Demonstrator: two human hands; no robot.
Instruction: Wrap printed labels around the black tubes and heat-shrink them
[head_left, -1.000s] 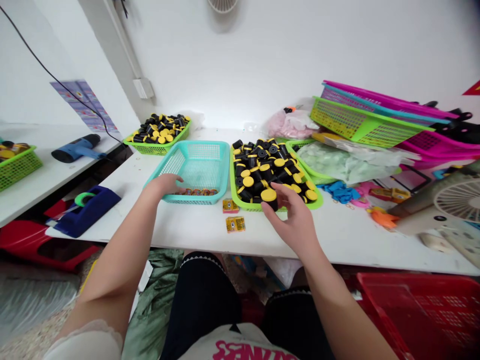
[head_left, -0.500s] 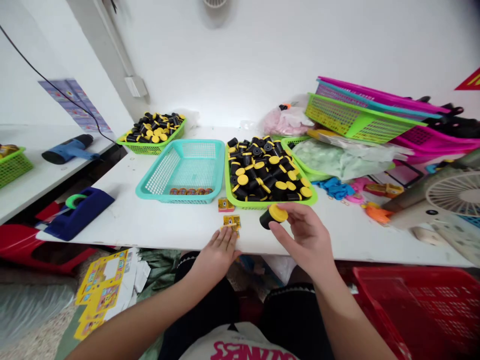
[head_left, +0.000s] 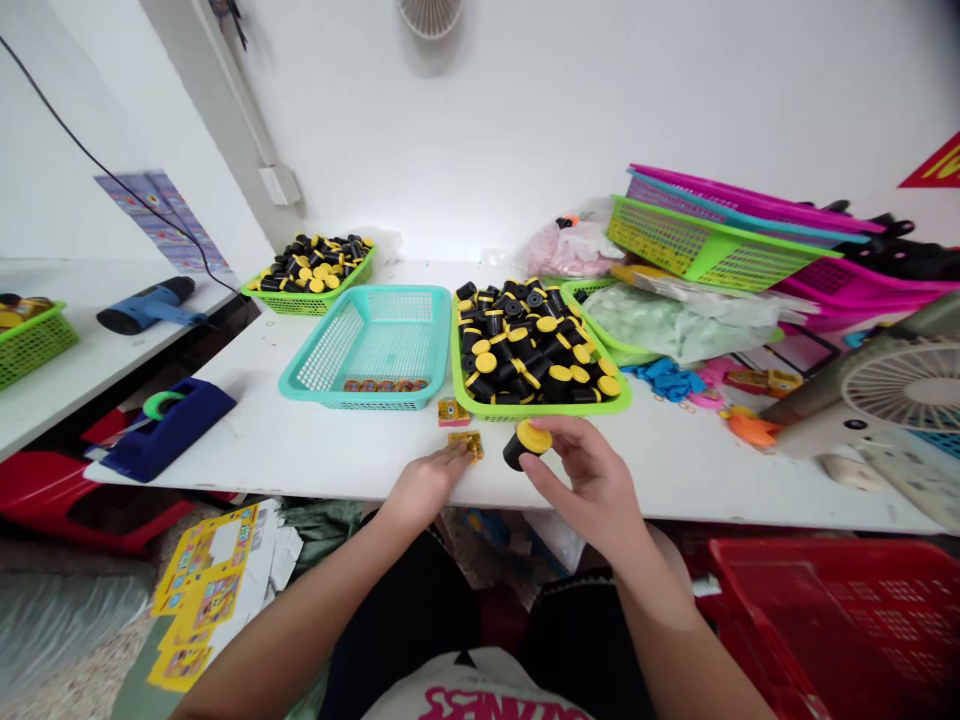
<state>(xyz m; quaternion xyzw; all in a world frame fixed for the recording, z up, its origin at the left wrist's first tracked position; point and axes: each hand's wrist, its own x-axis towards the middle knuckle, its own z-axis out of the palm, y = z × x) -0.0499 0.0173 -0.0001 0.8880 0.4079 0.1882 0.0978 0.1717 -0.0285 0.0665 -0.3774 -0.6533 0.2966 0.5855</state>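
Observation:
My right hand (head_left: 592, 475) holds a small black canister with a yellow lid (head_left: 525, 448) between thumb and fingers, tilted, just above the table's front part. To its left, my left hand (head_left: 427, 485) has its fingers drawn together on a small yellow printed label (head_left: 470, 444) at the tabletop; the fingertips are partly hidden. Just behind lies a small stack of yellow printed labels (head_left: 453, 412) with a pink edge. A green basket (head_left: 540, 410) heaped with black, yellow-lidded canisters stands behind my right hand. Left of it, a turquoise basket (head_left: 300, 385) has several round brownish pieces (head_left: 385, 386) along its near side.
Another green basket of canisters (head_left: 311, 275) stands at the back left. A blue tape dispenser (head_left: 169, 430) and a blue heat gun (head_left: 150, 305) are at left. Stacked baskets (head_left: 720, 235), bags and a fan (head_left: 904, 385) crowd the right. A red crate (head_left: 862, 610) is below the table's front edge.
My right hand has moved left with the canister, closer to my left hand. The left hand has shifted slightly left, its fingers now more drawn together on the label. The view has tilted a little.

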